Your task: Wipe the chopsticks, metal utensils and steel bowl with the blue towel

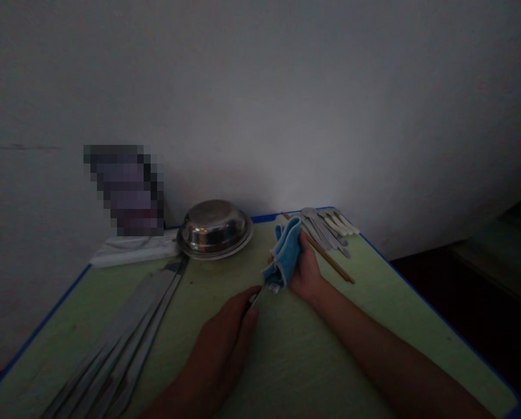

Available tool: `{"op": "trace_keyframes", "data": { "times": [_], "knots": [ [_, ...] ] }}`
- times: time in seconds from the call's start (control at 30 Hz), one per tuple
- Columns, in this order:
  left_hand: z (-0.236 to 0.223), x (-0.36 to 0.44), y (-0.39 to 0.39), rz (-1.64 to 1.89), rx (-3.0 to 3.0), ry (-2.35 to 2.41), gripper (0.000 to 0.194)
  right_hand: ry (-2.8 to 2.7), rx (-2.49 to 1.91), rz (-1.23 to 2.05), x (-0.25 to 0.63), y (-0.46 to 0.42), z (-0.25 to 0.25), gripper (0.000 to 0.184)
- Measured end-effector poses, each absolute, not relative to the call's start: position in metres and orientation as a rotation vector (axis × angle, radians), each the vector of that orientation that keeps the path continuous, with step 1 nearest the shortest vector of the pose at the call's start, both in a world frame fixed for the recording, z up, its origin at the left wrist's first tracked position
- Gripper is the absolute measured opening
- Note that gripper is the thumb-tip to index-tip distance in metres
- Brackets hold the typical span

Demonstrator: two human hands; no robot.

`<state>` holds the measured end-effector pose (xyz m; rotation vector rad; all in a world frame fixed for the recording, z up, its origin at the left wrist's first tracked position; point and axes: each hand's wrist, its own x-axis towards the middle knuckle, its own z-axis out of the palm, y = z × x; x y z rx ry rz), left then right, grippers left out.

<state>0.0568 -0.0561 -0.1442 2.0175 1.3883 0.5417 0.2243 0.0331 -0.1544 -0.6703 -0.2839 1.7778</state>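
My left hand is closed around one end of a slim metal utensil. Its far end goes into a folded blue cloth, so I cannot tell its kind. My right hand grips the cloth, wrapped about that hidden end. Just beyond the right hand lie brown chopsticks. Metal spoons lie side by side behind them, close to several white-handled utensils.
An upturned shiny steel bowl rests on a plate near the wall. Several long flat metal utensils lie at the left. A blurred upright object stands behind a white packet. Blue edging borders the green table.
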Motion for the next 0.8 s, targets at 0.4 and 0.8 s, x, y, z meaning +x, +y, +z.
{"op": "trace_keyframes", "data": {
  "times": [0.4, 0.8],
  "knots": [
    [-0.14, 0.057, -0.058, 0.546, 1.906, 1.391, 0.017, -0.337, -0.833, 1.68, 0.216, 0.031, -0.157, 0.035],
    [-0.137, 0.057, -0.053, 0.43, 1.908, 1.412, 0.032, -0.155, -0.709, 1.607, 0.227, 0.041, -0.16, 0.045]
  ]
}}
